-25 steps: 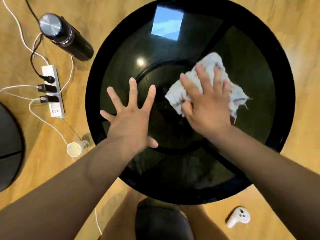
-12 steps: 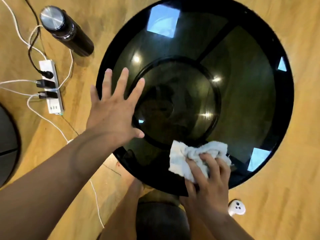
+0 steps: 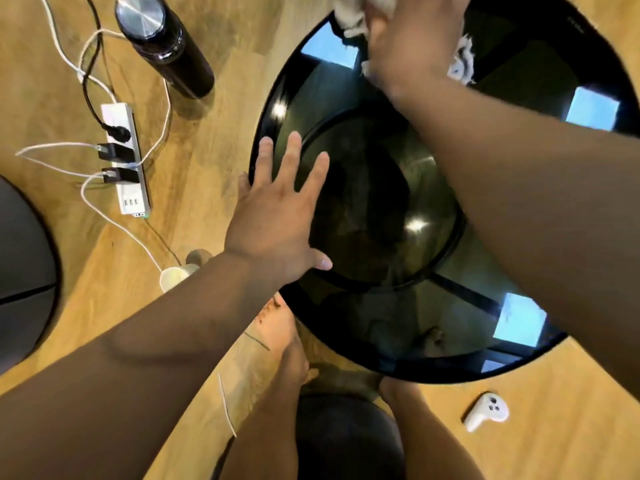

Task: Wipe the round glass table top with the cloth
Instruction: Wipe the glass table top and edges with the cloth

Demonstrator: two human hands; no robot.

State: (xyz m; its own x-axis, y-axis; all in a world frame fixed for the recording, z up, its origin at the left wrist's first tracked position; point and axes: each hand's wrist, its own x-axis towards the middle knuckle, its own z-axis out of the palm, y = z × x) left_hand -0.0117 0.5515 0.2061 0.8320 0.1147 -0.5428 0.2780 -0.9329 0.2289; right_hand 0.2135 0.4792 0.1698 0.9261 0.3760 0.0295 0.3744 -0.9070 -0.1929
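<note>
At the far edge of the round glass tabletop [image 3: 268,109], the right hand [image 3: 412,43] pressed the cloth [image 3: 462,62] down mid-wipe.
Head view: the cloth lay bunched under that blurred hand, its fingers cut off, so I could not tell the grip. The left hand [image 3: 273,220] lay at the left rim, fingers straight and spread. A sweep back toward the near side seemed due. Dark glass mirrored lights; a bottle [image 3: 166,46], power strip [image 3: 126,161], cup [image 3: 173,277] and controller [image 3: 486,410] sat on the wooden floor [image 3: 207,150].

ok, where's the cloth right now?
Head view, top edge: the cloth lies under the right hand at the far edge of the table, right of the bottle on the floor.
</note>
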